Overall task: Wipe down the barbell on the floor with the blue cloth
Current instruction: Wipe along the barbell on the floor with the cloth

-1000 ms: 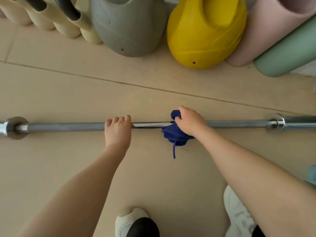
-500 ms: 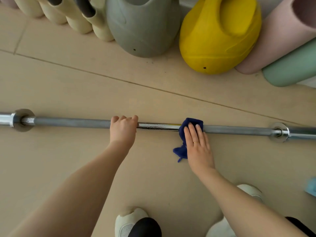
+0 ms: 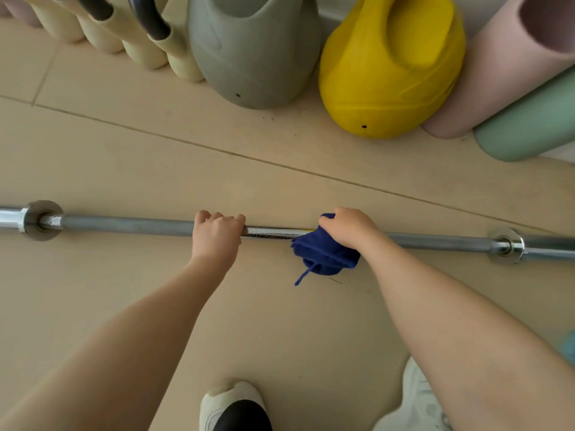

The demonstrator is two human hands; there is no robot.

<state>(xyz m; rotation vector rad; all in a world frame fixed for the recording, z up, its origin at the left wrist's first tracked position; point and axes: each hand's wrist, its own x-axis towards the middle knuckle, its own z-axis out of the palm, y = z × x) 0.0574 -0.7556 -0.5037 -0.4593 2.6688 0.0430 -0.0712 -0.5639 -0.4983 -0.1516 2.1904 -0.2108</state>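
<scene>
A long steel barbell (image 3: 130,226) lies across the beige tiled floor from left edge to right edge, with a collar near each end. My left hand (image 3: 217,236) is curled over the bar near its middle. To the right of it, my right hand (image 3: 350,228) grips the dark blue cloth (image 3: 323,253), which is bunched around the bar and hangs down on the near side with a loose thread trailing. Between my hands a shiny, speckled stretch of bar (image 3: 270,233) shows.
Behind the bar stand a grey kettlebell (image 3: 252,54), a yellow kettlebell (image 3: 385,66), cream-coloured handles (image 3: 140,42) at the back left, and pink (image 3: 497,73) and green (image 3: 529,126) foam rollers at the back right. My white shoes (image 3: 231,405) are at the bottom edge.
Half a second ago my right hand lay flat with fingers stretched over the cloth; now it is closed around the cloth and bar again. My left hand has kept its hold.
</scene>
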